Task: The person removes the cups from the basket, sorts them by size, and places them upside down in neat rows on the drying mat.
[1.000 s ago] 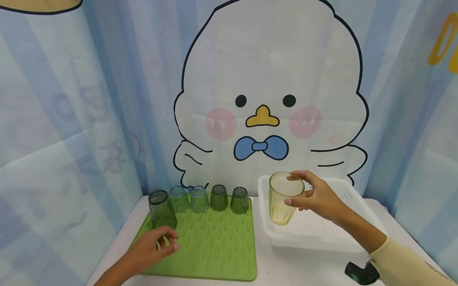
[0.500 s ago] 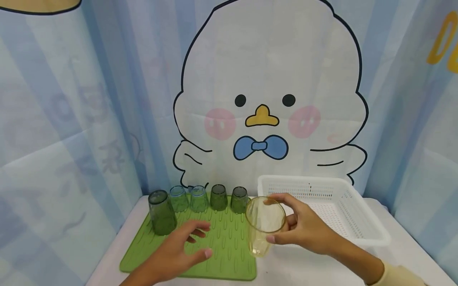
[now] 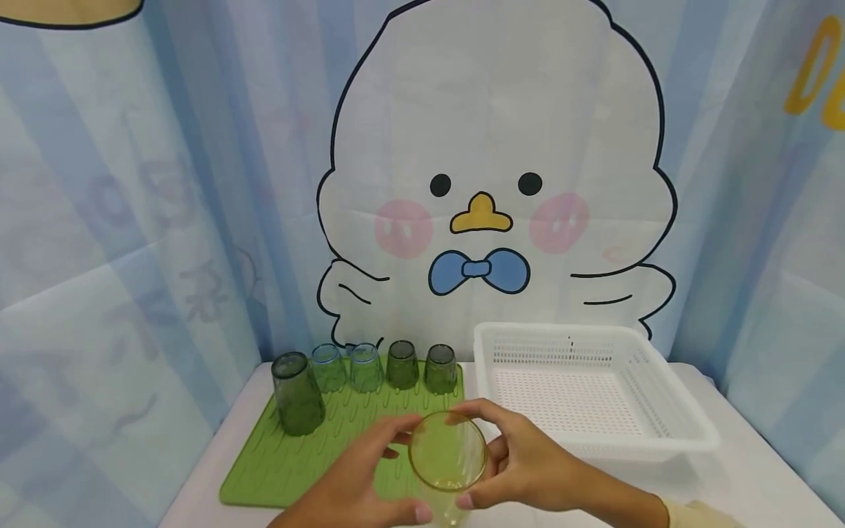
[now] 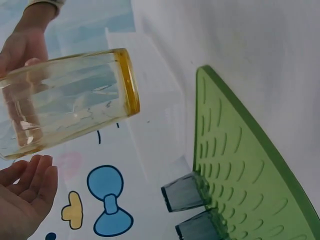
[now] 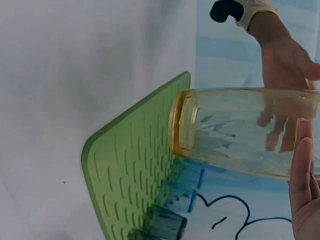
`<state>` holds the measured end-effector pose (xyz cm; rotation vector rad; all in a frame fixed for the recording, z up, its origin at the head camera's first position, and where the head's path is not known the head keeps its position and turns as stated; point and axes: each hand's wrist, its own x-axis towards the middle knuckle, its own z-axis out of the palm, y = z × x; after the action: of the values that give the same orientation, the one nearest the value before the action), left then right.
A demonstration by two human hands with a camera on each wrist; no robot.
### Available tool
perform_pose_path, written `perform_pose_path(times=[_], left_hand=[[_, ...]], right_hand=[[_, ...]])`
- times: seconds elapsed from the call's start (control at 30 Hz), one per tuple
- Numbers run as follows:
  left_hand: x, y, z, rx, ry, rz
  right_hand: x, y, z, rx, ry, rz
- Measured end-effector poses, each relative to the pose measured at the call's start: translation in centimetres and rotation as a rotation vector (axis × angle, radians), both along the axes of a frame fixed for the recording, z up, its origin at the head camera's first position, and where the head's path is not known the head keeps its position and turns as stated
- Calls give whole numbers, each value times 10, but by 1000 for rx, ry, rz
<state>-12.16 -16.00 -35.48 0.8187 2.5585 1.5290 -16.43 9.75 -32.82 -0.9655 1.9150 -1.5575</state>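
A tall yellow-tinted drinking glass is held up in front of me, its rim upward and its thick amber base pointing down. My right hand grips it near the rim, fingers at the far side and thumb at the near side. On the glass's other side is my left hand, its fingers spread and loosely bent. The left wrist view shows the left fingertips close beside the glass; contact cannot be made out. Below and behind lies a green ridged drying mat.
Along the mat's back edge stand two bluish small glasses and two dark green small glasses. A taller dark green glass stands at the mat's left. To the right is a white perforated basket. Printed curtains enclose the white table.
My right hand has brought the yellow glass from over the basket leftward and nearer, to above the mat's front right. My left hand has moved right, from beside the tall green glass toward the yellow one.
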Motion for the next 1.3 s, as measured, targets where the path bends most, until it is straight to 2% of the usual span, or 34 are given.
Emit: perform_pose_path(times=[0.17,0.33,0.6,0.63,0.67,0.8,1.03,1.23,1.3], left_hand=[[1,5,-2,-12,5,25],[3,11,-6,-42,27,90],[7,12,1,-88,-51,150],[8,13,4,-85,-85,159],[9,12,5,-85,-89,162],[14,11,15,-66,-62,155],[21,10,34,-49,126,182],[24,8,40,4,175,220],[25,7,40,10,179,229]], right_hand=[[0,-4,-4,18,-21,20],[-4,-7,-10,17,-18,62],[-6,-9,-19,-12,-115,121],[-7,-9,-20,-17,-122,132],[-7,-9,-21,-18,-134,144],[-10,-10,-27,-15,-144,198],[-16,-16,-55,-52,-157,301],[-16,-20,-73,-50,-149,291],[-15,-22,-76,-59,-118,279]])
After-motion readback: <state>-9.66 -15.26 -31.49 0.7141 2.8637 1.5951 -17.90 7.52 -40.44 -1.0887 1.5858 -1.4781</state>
